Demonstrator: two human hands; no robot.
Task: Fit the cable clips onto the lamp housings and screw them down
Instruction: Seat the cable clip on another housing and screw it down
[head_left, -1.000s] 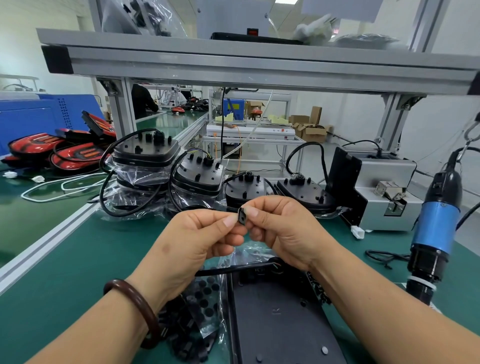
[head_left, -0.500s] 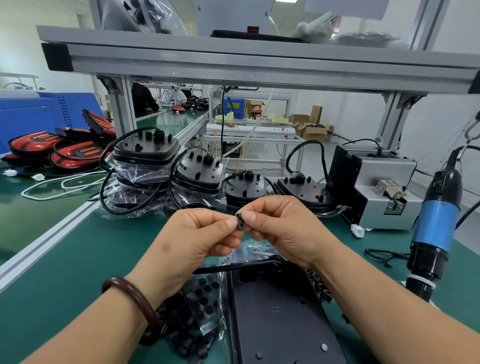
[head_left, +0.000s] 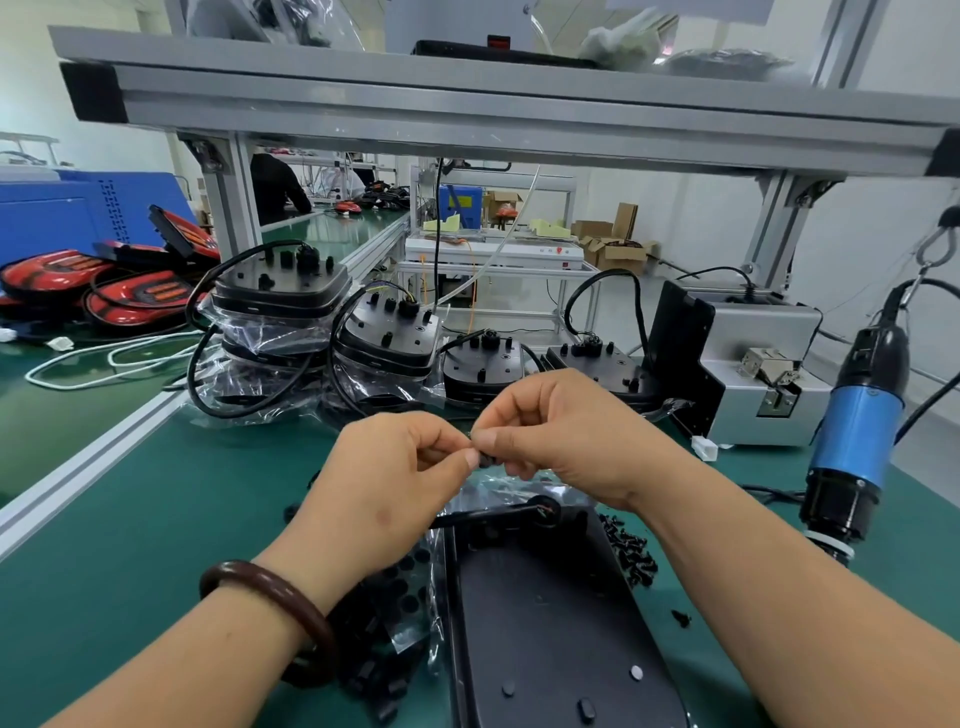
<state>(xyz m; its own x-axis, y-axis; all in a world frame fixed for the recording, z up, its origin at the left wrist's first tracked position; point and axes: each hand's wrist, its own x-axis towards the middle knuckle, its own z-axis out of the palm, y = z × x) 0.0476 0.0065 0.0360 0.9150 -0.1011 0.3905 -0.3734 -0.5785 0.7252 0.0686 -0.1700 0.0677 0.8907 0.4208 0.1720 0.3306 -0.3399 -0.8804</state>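
Right grip (head_left: 571, 436) pinches clip (head_left: 485, 460) above green factory bench (head_left: 156, 519).

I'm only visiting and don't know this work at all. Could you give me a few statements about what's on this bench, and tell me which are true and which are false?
1. The left hand and the right hand pinch a small black clip between their fingertips. True.
2. The right hand holds the blue screwdriver. False: it hangs at the right, with no hand on it.
3. A brown bracelet is on the left wrist. True.
4. The clip is screwed onto the lamp housing in front. False: the fingertips hold it up, off the housing.
5. The red lamps lie on the right. False: they lie at the far left.
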